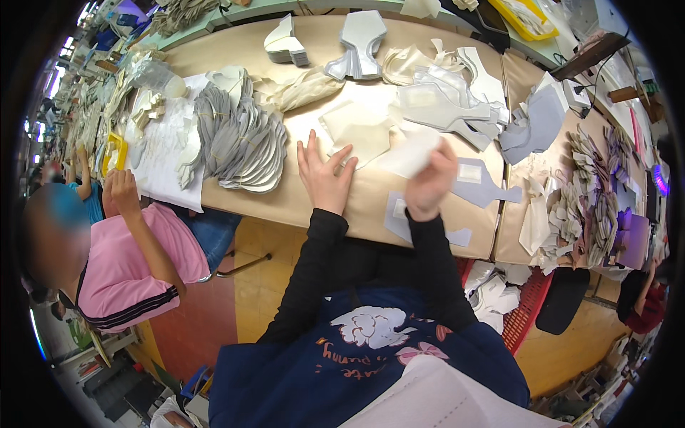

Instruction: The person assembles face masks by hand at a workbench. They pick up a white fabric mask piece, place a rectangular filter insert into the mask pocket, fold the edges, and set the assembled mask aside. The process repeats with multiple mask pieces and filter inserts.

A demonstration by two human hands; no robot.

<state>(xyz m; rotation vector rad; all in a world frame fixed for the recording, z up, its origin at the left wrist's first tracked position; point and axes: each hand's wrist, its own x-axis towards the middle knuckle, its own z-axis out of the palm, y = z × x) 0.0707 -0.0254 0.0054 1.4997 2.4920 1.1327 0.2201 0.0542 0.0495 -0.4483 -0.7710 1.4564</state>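
My left hand [328,175] lies with fingers spread on the tan-covered table, its fingertips by the lower left edge of some cream cut pieces [364,137]. In my right hand [432,180] a thin white sheet [408,153] is pinched, its free part slanting over the table beside the cream pieces. Under and beside my right wrist lie two flat grey cut pieces, one grey piece with a white patch [479,180] and another grey piece [397,217] partly covered by my forearm. A pile of pale cut pieces [446,103] rests just beyond my right hand.
Bundled grey cut pieces [239,135] lie at the left. Stacks of white-grey pieces [357,44] stand at the back. More bundles [581,200] cover the right table. A person in a pink shirt [139,257] sits at my left. A red basket [526,303] stands below the table.
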